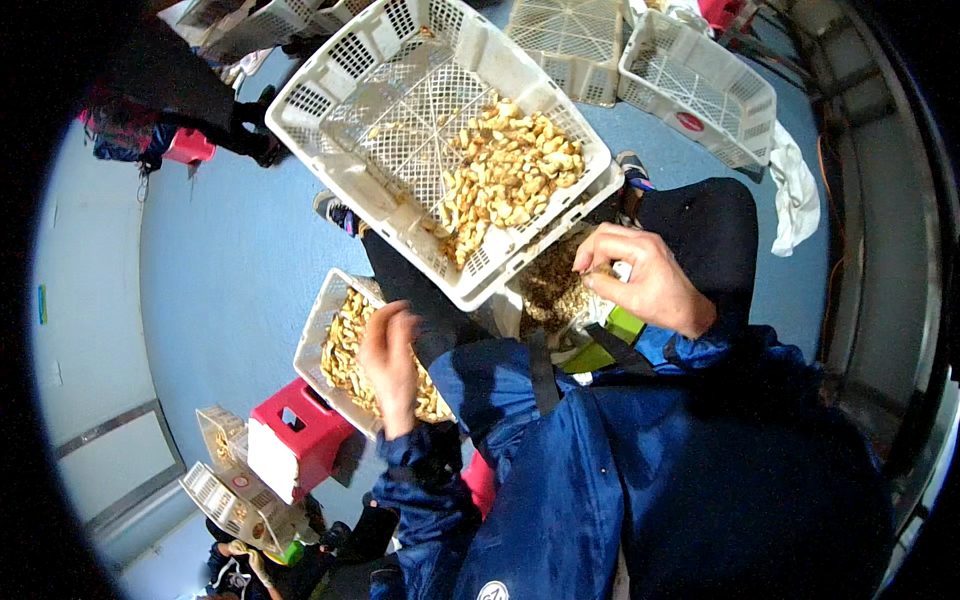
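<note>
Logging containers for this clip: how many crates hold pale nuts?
2. A big white crate on the lap, nuts heaped at its right; a smaller crate under the left hand. Others may be hidden.

Matt white plastic lattice crate; glossy blue jacket.

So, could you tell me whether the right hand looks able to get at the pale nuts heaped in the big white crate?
Probably yes. The right hand sits just below the crate's near corner, the pale nuts lie heaped at that end of the big white crate, and nothing covers them; only the low rim lies between.
</note>
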The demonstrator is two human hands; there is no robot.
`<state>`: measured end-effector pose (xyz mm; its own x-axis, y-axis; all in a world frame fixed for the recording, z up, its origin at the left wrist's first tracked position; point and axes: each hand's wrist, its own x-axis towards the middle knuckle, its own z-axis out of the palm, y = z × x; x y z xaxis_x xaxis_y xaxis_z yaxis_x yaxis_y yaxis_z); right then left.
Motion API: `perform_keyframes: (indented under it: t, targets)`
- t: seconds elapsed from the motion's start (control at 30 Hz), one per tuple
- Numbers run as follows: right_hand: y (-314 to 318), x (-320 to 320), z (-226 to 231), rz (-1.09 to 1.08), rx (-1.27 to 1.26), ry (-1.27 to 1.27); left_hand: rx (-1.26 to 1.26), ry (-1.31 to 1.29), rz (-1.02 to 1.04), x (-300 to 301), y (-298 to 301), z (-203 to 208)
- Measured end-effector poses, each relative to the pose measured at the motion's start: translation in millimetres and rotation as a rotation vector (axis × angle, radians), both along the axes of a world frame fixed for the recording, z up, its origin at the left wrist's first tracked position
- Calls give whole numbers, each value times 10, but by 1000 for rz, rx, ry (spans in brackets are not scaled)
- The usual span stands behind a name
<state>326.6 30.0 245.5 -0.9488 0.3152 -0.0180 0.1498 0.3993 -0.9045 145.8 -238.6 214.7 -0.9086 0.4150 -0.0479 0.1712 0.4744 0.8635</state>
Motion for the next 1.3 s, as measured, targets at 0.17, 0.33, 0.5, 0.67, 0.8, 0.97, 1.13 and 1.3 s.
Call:
perform_keyframes:
  t: [0.17,0.33,0.5,0.67,0.8,0.97,1.13,1.3]
  targets:
    - [153,-30,-169,-48,-9,71,-71,-377,-237,-366,1071,-791]
    - [432,23,-372,-160,-112,25,-187,203,-462,-588,1856,-1305]
    - [589,19,-440,-164,-203,-64,-328,286,-552,-636,2091,-1609]
    - [578,-12,-446,-210,-181,24,-59,16,-412,-733,2038,-1510]
    - [535,-50,-295,-237,-126,122,455,-760,-261,-540,1819,-794]
    - [287,-194,37,-118,-72,256,509,-972,-276,181,1355,32]
    - [-42,-125,138,8,-132,314,517,-940,-287,629,1002,166]
    - [-262,44,191,72,5,255,445,-707,-355,926,819,313]
